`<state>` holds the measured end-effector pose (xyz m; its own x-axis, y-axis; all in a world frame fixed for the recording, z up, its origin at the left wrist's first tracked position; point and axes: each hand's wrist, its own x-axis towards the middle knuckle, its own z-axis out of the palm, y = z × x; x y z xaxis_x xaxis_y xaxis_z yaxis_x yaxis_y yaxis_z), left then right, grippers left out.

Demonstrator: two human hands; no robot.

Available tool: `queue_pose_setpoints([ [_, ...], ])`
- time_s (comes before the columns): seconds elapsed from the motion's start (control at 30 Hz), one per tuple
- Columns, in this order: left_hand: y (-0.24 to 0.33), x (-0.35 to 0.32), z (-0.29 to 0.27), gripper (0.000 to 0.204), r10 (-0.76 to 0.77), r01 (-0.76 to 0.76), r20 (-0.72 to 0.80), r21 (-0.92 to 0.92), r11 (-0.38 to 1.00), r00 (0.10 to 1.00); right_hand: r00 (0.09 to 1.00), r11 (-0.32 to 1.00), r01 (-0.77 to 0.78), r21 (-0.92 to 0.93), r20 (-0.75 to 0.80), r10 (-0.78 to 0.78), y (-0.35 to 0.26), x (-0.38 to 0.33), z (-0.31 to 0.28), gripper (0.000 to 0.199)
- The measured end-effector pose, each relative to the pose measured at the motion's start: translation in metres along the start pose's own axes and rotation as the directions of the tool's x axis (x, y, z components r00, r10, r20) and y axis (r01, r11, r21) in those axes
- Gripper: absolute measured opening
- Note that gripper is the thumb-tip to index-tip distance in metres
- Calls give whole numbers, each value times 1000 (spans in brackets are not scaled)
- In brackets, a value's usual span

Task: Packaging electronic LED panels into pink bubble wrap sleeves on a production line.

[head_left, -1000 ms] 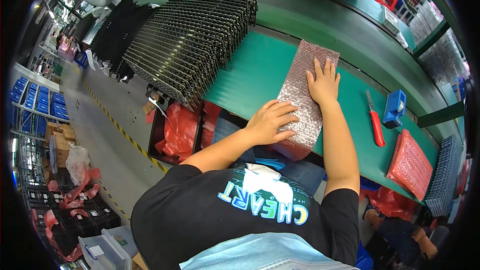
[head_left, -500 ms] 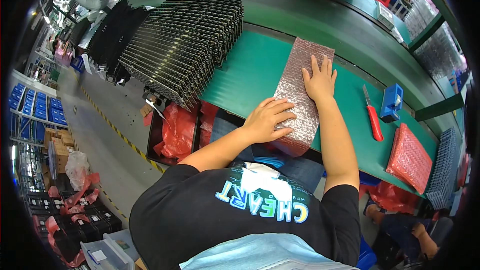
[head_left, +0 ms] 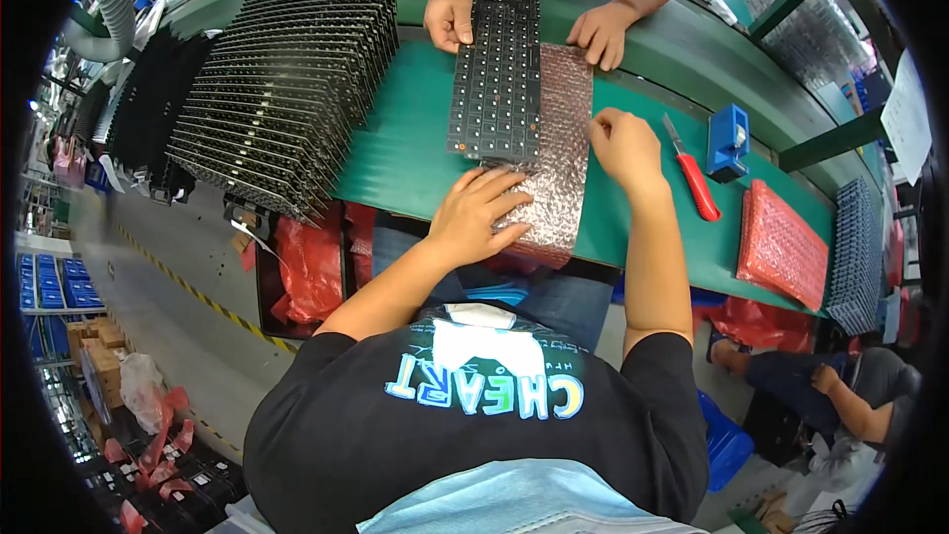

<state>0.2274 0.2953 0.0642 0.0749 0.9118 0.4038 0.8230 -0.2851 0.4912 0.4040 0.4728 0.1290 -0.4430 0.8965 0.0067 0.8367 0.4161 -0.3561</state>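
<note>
A pinkish bubble wrap sheet (head_left: 563, 129) lies lengthwise across the green bench. On its left part rests a black keyboard panel (head_left: 497, 89) with rows of small light dots, reaching in from the far side. My left hand (head_left: 479, 216) is open, its fingers spread over the sheet's near end and up to the panel's near edge. At the sheet's right edge, the fingers of my right hand (head_left: 630, 150) are curled closed; they seem to pinch that edge. A co-worker's hand (head_left: 450, 15) holds the panel's left side, and their other hand (head_left: 601, 35) rests by the sheet's far end.
Many black panels (head_left: 287, 89) stand in a row on the left. On the right lie a red-handled knife (head_left: 697, 183), a blue tape dispenser (head_left: 729, 143), red bubble wrap (head_left: 781, 247) and a grey ribbed stack (head_left: 855, 257). Below the bench, a black bin (head_left: 267, 287) holds red plastic.
A co-worker's hands have come in from the far side with the black panel, which now lies over the sheet. My right hand has drawn off the sheet's middle to its right edge and curled.
</note>
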Motion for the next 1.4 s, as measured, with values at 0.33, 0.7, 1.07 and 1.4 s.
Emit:
queue_pose_setpoints([
  [0.33,6,-53,-8,31,-16,20,-111,36,999,994,931,956,292,6,-230,-283,3,-81,53,21],
  [0.7,-17,-87,10,33,-19,32,-314,37,999,949,821,833,552,32,-199,-536,-56,-135,77,48],
  [1.07,-10,-85,8,45,-146,166,-99,234,958,984,822,836,548,-1,-183,-539,-37,-73,45,41],
  [1.4,-26,-84,26,49,-33,81,-286,158,984,958,791,954,231,193,-608,-69,1,179,-39,40],
])
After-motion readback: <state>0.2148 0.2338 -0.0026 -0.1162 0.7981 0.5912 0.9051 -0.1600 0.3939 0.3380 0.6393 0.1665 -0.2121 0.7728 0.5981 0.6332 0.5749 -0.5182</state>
